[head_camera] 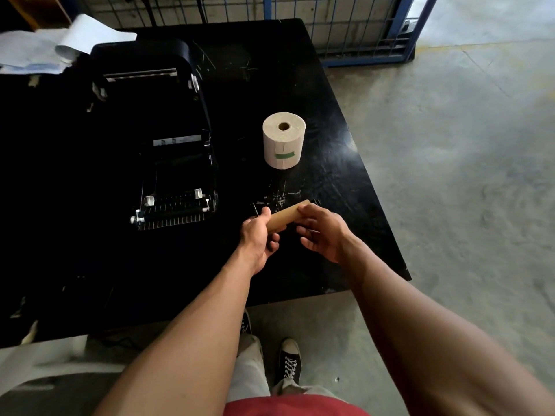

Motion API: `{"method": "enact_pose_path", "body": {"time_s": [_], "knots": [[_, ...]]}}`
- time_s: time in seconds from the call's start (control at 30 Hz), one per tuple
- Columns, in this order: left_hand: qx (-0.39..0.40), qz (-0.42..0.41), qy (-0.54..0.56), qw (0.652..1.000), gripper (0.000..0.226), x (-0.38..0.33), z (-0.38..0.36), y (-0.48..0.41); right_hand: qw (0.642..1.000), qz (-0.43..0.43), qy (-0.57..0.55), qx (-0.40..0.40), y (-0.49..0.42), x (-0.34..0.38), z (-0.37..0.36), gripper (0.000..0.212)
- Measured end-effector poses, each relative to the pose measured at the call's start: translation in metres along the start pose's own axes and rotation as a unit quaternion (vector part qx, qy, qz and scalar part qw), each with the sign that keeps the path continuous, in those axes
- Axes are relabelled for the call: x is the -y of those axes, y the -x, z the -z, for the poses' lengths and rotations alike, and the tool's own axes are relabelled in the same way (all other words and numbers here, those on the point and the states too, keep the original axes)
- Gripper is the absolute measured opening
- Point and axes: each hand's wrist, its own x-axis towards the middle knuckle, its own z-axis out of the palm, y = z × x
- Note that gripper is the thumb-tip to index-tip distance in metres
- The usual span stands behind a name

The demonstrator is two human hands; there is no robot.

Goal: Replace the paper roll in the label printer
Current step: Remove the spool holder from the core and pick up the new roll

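Note:
The black label printer (pixel 168 163) stands open on the black table (pixel 345 187), lid tilted back, its roll bay showing no paper. To its right a full white paper roll (pixel 283 145) stands on end, its loose end held by green tape. Nearer me, both hands hold a bare brown cardboard core (pixel 285 216) on a black spindle just above the table. My left hand (pixel 258 235) grips the core's left end. My right hand (pixel 321 232) pinches its right end with thumb and fingers.
Loose white paper (pixel 87 34) lies at the table's back left, behind the printer. A blue wire cage (pixel 360 28) stands beyond the table's far edge. Concrete floor lies to the right, and my shoes (pixel 288 361) show below the near table edge.

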Motion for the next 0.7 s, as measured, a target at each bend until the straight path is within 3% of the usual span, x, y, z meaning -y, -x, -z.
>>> {"method": "enact_pose_path", "body": {"time_s": [0.27, 0.43, 0.63, 0.7], "knots": [[-0.028, -0.030, -0.056, 0.998, 0.035, 0.010, 0.001, -0.004, 1.000, 0.007, -0.010, -0.007, -0.001, 0.000, 0.021, 0.024], [-0.035, -0.055, -0.080, 0.995, 0.029, 0.009, 0.007, -0.006, 0.996, 0.028, -0.023, -0.086, -0.003, 0.002, 0.026, 0.020], [-0.062, -0.059, -0.092, 0.992, 0.032, 0.006, 0.025, -0.009, 0.950, 0.085, -0.225, -0.200, -0.007, 0.028, 0.047, 0.016], [-0.079, -0.059, -0.094, 0.991, 0.034, 0.005, 0.028, -0.009, 0.961, 0.079, -0.174, -0.200, -0.008, 0.034, 0.051, 0.020]]}}
